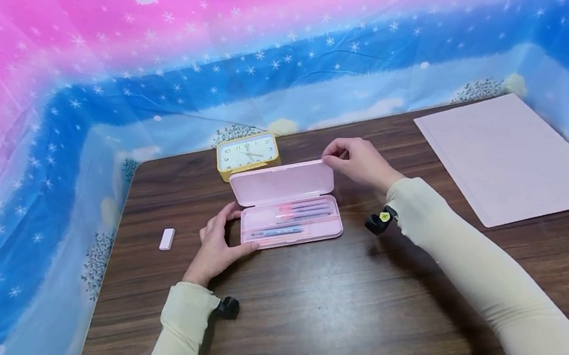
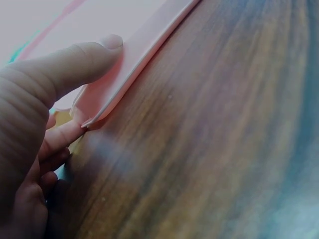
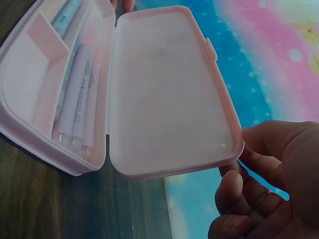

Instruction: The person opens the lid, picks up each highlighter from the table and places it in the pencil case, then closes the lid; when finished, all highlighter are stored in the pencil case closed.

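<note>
A pink pencil case [image 1: 259,218] lies on the table with its lid [image 1: 283,185] raised toward the back. Several pale purple and pink pens [image 3: 82,99] fill its rear compartment, and a blue pen [image 1: 276,232] lies in the front one. My left hand [image 1: 216,242] grips the case's left end, thumb on the front edge [image 2: 134,55] and the other fingers around the end and behind. At the lid's upper right corner, my right hand [image 1: 359,162] pinches the edge between thumb and index finger. Its remaining fingers curl loosely in the right wrist view.
Just behind the lid stands a yellow clock [image 1: 247,152], its lower edge partly covered. A white eraser [image 1: 166,239] lies left of my left hand. On the right is a large pale pink folder [image 1: 519,157]. A patterned cloth [image 1: 302,57] hangs around the brown table [image 1: 302,317].
</note>
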### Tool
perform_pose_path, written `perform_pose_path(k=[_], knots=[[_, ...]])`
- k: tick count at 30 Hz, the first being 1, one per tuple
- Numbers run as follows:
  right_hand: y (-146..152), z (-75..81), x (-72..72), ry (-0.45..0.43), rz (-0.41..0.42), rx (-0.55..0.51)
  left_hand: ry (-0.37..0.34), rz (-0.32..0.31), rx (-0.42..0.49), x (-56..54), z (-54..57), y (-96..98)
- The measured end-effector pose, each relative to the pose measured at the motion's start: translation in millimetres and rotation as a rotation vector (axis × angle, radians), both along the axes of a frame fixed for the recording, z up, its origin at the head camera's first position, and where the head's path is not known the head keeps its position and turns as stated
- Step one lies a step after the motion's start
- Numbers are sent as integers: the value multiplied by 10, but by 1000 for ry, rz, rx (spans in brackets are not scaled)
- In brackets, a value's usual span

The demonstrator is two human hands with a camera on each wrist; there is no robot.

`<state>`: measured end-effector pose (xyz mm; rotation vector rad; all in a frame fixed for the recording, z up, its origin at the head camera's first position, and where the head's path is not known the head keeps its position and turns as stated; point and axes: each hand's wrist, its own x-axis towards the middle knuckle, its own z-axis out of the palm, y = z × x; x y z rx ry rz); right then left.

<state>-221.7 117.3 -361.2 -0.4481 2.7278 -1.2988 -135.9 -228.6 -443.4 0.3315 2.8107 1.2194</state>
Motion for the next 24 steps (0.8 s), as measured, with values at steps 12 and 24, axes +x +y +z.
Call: perform_pose_path(k=[12, 24], knots=[[175, -144, 211, -125, 142, -88, 13, -17, -1, -17, -8, -1], [289, -378, 316, -226, 253, 53, -64, -13, 19, 5, 49, -47]])
